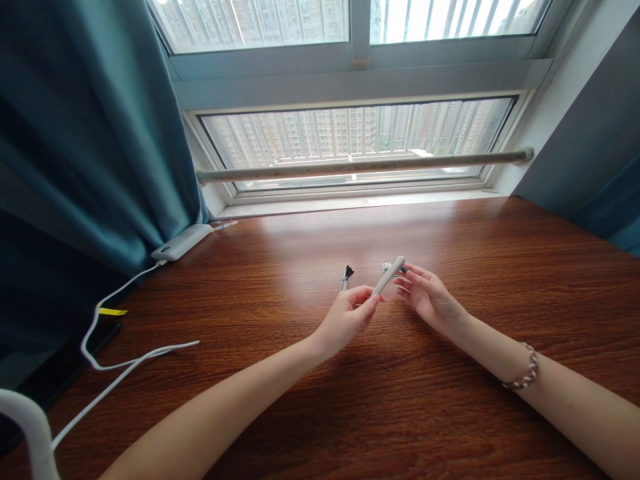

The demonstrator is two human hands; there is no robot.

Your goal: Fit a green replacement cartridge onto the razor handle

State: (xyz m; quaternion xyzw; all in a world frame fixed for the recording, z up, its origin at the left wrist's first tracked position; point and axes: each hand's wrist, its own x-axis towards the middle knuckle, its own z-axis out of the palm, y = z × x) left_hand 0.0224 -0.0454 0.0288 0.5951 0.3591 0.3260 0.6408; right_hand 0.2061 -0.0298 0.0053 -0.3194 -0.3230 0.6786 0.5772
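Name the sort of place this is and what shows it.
Likely a room in a home, some floors up: a wood-grain table stands by a window overlooking tower blocks, with a blue curtain beside it.

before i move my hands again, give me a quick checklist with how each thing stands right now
1. Left hand gripping the pale stick: ok, thumb and fingers close on its lower end.
2. Right hand holding the stick's upper end: cannot tell; its fingertips are close to it, but contact is unclear.
3. Small silvery item fully visible: not ok, the stick partly covers it.
4. Dark-tipped slim piece apart from the left hand: cannot tell, its lower end meets the hand's outline.
5. White cable apart from both hands: ok, it lies off to the left on the desk.
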